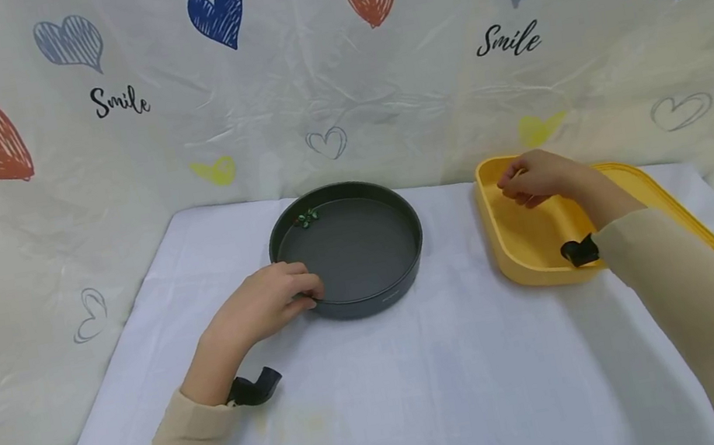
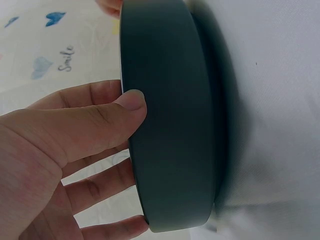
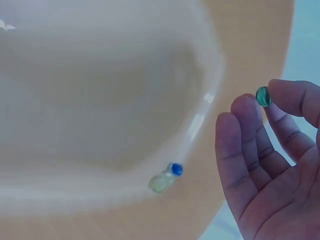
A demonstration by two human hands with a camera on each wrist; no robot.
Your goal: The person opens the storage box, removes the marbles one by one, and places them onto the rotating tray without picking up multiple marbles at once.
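My left hand [image 1: 264, 301] grips the near left rim of a dark round pan [image 1: 361, 249]. In the left wrist view the thumb lies on the pan's outer wall, with the fingers on the rim's other side. Several small greenish marbles [image 1: 307, 219] lie together inside the pan at its far left. Above the yellow box [image 1: 505, 261] is my right hand [image 1: 541, 176]; it pinches a green marble [image 3: 263, 96] between thumb and fingertips. Inside that box, at a corner, a blue marble [image 3: 176, 169] and pale, clear-looking marbles [image 3: 160, 183] touch one another.
A yellow lid [image 1: 662, 203] lies at the box's right, partly behind the right forearm. White cloth [image 1: 388, 406] covers the table. Behind it hangs a pale sheet [image 1: 305, 81] with printed hearts. A black wrist mount [image 1: 257, 387] sits on the left wrist, another [image 1: 578, 251] on the right.
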